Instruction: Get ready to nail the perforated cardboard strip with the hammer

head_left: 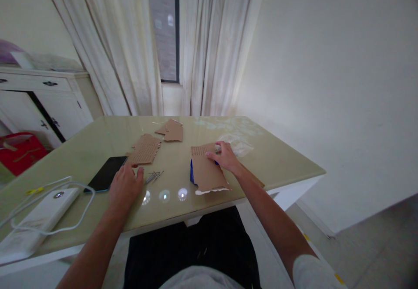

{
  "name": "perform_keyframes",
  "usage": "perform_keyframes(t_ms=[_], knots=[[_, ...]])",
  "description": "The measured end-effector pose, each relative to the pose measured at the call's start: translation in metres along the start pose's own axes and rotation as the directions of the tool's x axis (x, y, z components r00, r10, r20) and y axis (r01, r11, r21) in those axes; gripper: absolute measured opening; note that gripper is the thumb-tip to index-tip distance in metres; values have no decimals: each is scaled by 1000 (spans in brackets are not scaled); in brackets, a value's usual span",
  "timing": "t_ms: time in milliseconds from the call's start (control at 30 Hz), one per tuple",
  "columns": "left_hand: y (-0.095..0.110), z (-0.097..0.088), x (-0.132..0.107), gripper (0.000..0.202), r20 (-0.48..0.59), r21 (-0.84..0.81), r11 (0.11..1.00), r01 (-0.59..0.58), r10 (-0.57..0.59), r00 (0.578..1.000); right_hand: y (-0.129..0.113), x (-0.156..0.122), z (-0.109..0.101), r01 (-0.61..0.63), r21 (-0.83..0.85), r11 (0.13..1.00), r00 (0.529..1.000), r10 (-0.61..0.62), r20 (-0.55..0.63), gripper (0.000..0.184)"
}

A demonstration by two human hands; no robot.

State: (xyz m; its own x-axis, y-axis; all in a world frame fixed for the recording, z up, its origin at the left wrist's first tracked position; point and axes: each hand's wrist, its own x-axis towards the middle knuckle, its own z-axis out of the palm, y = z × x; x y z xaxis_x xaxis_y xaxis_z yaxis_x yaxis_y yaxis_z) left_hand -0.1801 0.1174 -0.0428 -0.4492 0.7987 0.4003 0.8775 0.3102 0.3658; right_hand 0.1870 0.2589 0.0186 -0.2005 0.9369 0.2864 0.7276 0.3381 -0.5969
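My right hand (226,157) rests on a brown cardboard piece (207,173) with a torn white front edge; its fingers press the far end of the cardboard. A blue object (191,173) shows under the cardboard's left edge. My left hand (126,183) lies on the glossy tabletop (277,158), fingers curled loosely downward, next to a small pile of thin metal nails (154,176) and the corner of a black phone (106,173). Whether the left fingers pinch anything is hidden.
Two more cardboard pieces lie farther back, one perforated (145,148) and one plain (172,130). A clear plastic bag (240,146) lies behind my right hand. A white power bank (42,212) with a white cable sits at the left. A white cabinet (48,101) and curtains (209,45) stand beyond.
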Motion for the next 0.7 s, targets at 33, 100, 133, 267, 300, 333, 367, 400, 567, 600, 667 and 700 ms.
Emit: perform_keyframes(t_ms=[33, 100, 133, 267, 300, 333, 367, 400, 567, 600, 667, 700], knots=[[2, -2, 0, 46, -13, -8, 1000, 6, -6, 1000, 1, 1, -2, 15, -13, 1000, 1000, -15, -9, 73], [7, -6, -2, 41, -25, -14, 999, 39, -40, 999, 1, 3, -7, 50, -45, 998, 998, -52, -36, 71], [10, -9, -2, 39, -26, -11, 998, 69, -69, 997, 1, 4, -10, 67, -65, 996, 996, -70, -51, 70], [20, -17, -5, 33, -5, 38, 989, 145, -145, 989, -4, 4, -22, 114, -163, 980, 988, -130, -89, 62], [21, -19, -5, 33, 6, 50, 988, 144, -145, 989, -5, 3, -25, 123, -192, 974, 986, -142, -86, 61], [21, -19, -5, 32, 15, 56, 990, 129, -130, 991, -6, 2, -28, 131, -224, 966, 985, -152, -77, 61], [21, -19, -5, 31, 19, 57, 994, 97, -98, 995, -6, 0, -32, 135, -258, 957, 986, -156, -64, 61], [20, -17, -5, 30, 16, 52, 997, 51, -52, 999, -4, -1, -35, 132, -295, 946, 987, -153, -49, 61], [15, -5, -6, 46, 18, 95, 988, -125, 124, 992, 21, -11, -54, 15, -518, 855, 997, 28, 74, 49], [15, -3, -6, 51, 40, 114, 985, -128, 124, 991, 29, -13, -58, -15, -561, 828, 991, 86, 100, 46], [15, 2, -7, 58, 91, 137, 981, -136, 124, 988, 43, -18, -64, -67, -631, 773, 974, 189, 127, 42], [14, 4, -7, 61, 115, 141, 979, -145, 129, 985, 49, -20, -66, -86, -657, 749, 965, 227, 133, 41]])
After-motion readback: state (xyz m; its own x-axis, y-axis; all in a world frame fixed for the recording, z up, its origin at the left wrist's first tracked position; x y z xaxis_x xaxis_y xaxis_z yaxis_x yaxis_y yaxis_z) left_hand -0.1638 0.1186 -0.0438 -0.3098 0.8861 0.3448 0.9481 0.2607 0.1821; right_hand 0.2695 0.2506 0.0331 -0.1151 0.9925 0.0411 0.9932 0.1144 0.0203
